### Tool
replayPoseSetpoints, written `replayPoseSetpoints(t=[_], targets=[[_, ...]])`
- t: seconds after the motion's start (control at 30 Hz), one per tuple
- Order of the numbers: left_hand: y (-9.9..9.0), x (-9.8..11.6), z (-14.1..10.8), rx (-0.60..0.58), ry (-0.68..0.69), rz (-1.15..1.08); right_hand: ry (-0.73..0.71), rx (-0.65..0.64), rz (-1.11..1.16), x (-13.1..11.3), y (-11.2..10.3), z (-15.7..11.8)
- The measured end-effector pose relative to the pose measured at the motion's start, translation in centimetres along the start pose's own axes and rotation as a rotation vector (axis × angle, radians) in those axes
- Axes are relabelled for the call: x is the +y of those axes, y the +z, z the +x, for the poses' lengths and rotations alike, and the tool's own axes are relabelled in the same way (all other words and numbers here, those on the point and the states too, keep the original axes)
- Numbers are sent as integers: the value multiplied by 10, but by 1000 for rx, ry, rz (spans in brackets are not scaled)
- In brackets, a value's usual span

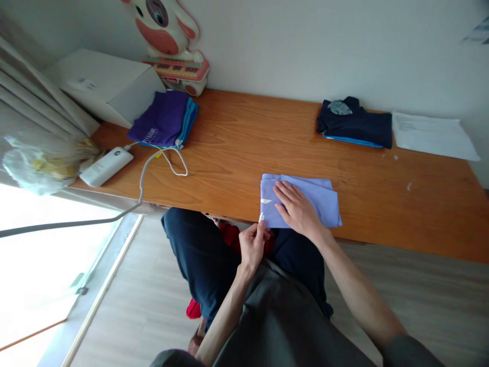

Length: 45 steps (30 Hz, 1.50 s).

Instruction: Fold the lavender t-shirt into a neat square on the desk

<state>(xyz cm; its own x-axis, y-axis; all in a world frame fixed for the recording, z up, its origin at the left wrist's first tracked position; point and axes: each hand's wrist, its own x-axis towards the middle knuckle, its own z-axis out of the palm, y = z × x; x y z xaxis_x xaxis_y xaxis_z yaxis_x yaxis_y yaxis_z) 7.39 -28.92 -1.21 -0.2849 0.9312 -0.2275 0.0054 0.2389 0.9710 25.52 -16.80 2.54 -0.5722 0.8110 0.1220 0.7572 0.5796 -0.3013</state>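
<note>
A folded lavender cloth [324, 201] lies at the front edge of the wooden table, its near side slightly past the edge. My right hand [298, 208] rests flat on top of it with the fingers spread. At the cloth's near left corner, my left hand [252, 244] pinches the fabric between thumb and fingers. Small white marks show on the cloth's left side.
Purple and blue folded clothes [164, 118], a white box [110, 84], a toy keyboard [179, 71], a white power bank [107, 166] with a cable and a plastic bag [42, 163] are at left. Dark folded clothes [355, 124] and a white packet [433, 135] lie back right.
</note>
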Motion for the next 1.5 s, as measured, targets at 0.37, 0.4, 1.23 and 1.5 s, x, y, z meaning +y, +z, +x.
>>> replayPoseSetpoints(t=[0.37,0.4,1.23,1.5], targets=[[-9,-8,-28,-86,-15,28,152,63,-2,88,-23,-71],[-10,-9,-31,-99,-23,23,147,60,11,90,-22,-72],[-31,-19,-8,-402,-350,-292,862,650,1112,-64,56,-201],[-30,-9,-8,-344,-429,-382,1036,652,1874,-22,32,-172]])
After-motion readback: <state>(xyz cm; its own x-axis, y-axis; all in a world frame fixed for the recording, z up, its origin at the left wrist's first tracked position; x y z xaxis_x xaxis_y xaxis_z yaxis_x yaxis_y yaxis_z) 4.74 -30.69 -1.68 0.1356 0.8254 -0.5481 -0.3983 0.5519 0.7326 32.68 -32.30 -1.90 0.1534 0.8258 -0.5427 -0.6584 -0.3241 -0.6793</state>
